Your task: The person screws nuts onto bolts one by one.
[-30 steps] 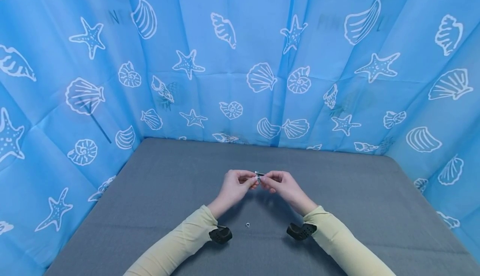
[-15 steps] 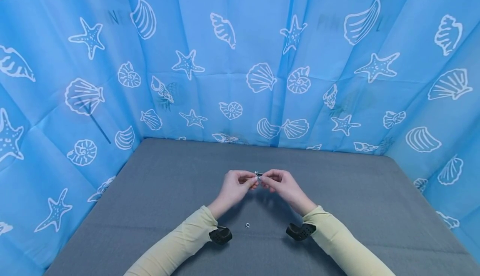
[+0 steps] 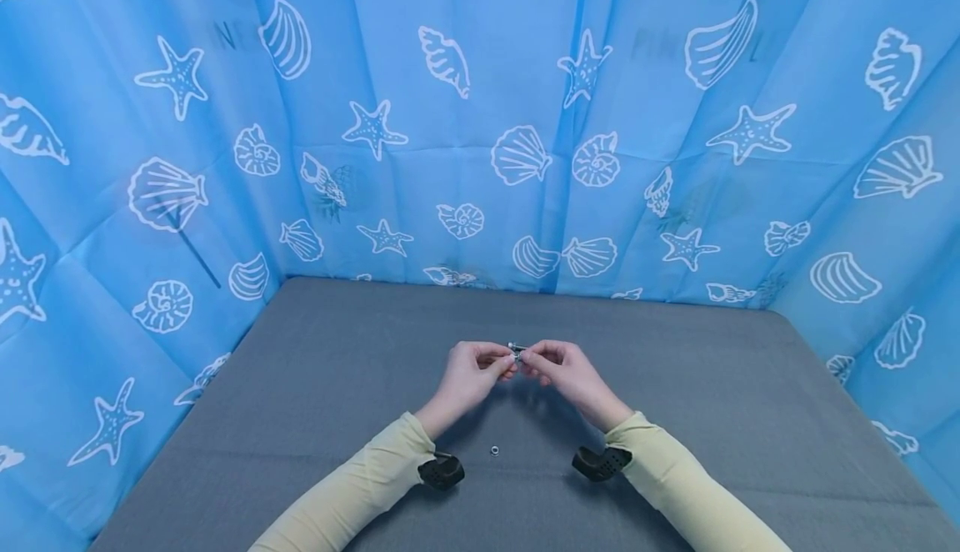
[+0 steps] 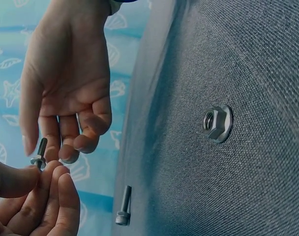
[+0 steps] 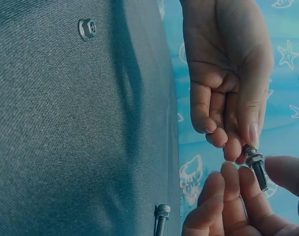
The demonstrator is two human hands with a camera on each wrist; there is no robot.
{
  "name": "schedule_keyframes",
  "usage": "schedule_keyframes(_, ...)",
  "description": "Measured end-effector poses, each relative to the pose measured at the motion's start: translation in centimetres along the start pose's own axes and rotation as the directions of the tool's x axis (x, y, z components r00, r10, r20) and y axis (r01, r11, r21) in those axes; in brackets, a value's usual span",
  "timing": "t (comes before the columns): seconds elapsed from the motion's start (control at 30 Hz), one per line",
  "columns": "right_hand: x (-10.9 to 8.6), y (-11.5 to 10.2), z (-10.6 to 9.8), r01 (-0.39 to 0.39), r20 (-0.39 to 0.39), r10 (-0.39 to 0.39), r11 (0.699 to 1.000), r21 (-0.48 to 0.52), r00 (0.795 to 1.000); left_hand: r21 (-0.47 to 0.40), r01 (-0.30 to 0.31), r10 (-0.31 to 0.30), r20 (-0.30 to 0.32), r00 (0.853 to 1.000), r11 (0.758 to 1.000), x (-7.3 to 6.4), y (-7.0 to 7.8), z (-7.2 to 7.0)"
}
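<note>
My left hand (image 3: 468,373) pinches the head end of a metal bolt (image 5: 261,176) between thumb and fingertips, over the table. A flange nut (image 5: 255,159) sits on the bolt's shank, the threaded end standing out beyond it. My right hand (image 3: 562,370) meets the left from the other side, thumb and fingertips around the nut. In the left wrist view the bolt's thread (image 4: 43,146) points up between the right thumb and fingers. A second bolt (image 4: 124,206) lies on the table beyond the hands. Nearer the body lies a loose flange nut (image 4: 218,124).
Grey cloth covers the table (image 3: 360,318). A blue curtain (image 3: 450,177) with white shells and starfish hangs along the table's back and sides. Black wrist cameras (image 3: 442,470) sit under both sleeves, one on either side of the loose nut.
Both hands stay in place at the bolt, with only slight shifts of the right fingers. The second bolt and the loose nut lie where they were.
</note>
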State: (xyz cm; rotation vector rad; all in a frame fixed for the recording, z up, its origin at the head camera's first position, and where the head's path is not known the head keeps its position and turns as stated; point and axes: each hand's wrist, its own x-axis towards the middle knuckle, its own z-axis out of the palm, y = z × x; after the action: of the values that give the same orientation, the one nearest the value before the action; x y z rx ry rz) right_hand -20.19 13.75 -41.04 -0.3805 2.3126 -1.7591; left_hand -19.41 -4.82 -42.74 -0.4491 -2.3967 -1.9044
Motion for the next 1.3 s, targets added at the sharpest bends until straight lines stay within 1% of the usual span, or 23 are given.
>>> schedule_keyframes(0.1,0.0,-0.1,0.1,-0.005,0.004,0.005,1.0,0.019,1.0,-0.013,-0.001,0.001,-0.006,1.0,1.0,0.0,0.1,0.0)
schedule_keyframes(0.27,0.0,-0.1,0.1,0.041,0.027,-0.041,0.999,0.019,0.999,-0.03,0.001,-0.001,-0.002,1.0,1.0,-0.2,0.4,0.0)
schedule_keyframes(0.3,0.0,0.0,0.1,0.047,0.031,-0.048,0.999,0.016,0.998,-0.028,0.002,-0.002,0.002,1.0,1.0,-0.2,0.7,-0.1)
schedule_keyframes(0.43,0.0,0.1,0.0,0.055,0.039,-0.055,0.998,0.0,0.998,-0.024,0.001,-0.001,0.006,1.0,1.0,-1.1,3.1,-0.3)
schedule_keyframes(0.47,0.0,0.1,0.0,0.059,0.04,-0.059,0.998,0.001,0.997,-0.021,-0.009,0.009,0.001,1.0,1.0,-1.0,3.1,-0.3)
schedule_keyframes(0.53,0.0,0.1,0.0,0.055,0.032,-0.055,0.998,0.004,0.998,-0.022,-0.014,0.014,-0.007,1.0,1.0,-0.9,2.8,-0.3)
schedule_keyframes(0.67,0.0,-0.1,0.0,0.07,0.021,-0.07,0.997,0.019,0.997,-0.018,-0.019,0.018,-0.015,1.0,1.0,-0.1,0.6,-0.1)
schedule_keyframes(0.7,0.0,-0.2,0.0,0.071,0.017,-0.071,0.997,0.017,0.997,-0.016,-0.01,0.01,-0.012,1.0,1.0,0.0,0.5,-0.1)
schedule_keyframes(0.8,0.1,-0.2,0.0,0.072,0.023,-0.072,0.997,0.001,0.997,-0.009,-0.009,0.009,-0.009,1.0,1.0,-0.1,0.4,-0.1)
schedule_keyframes(0.9,0.3,-0.1,-0.1,0.035,0.02,-0.035,0.999,-0.017,0.999,-0.008,0.001,-0.001,-0.01,1.0,1.0,0.0,0.3,0.0)
schedule_keyframes(1.03,0.3,-0.1,0.0,-0.008,0.008,0.009,1.0,-0.013,1.0,-0.012,0.006,-0.007,-0.009,1.0,1.0,0.0,0.2,0.0)
schedule_keyframes(1.13,0.3,-0.1,0.0,0.005,0.001,-0.005,1.0,-0.002,1.0,-0.017,-0.001,0.001,-0.007,1.0,1.0,0.0,0.2,-0.1)
schedule_keyframes(1.23,0.3,-0.1,0.1,0.043,0.0,-0.043,0.999,0.003,0.999,-0.015,-0.003,0.003,-0.005,1.0,1.0,0.0,0.2,-0.1)
schedule_keyframes(1.3,0.3,-0.1,0.1,0.049,-0.004,-0.049,0.999,0.001,0.999,-0.014,-0.001,0.001,-0.004,1.0,1.0,0.0,0.3,-0.1)
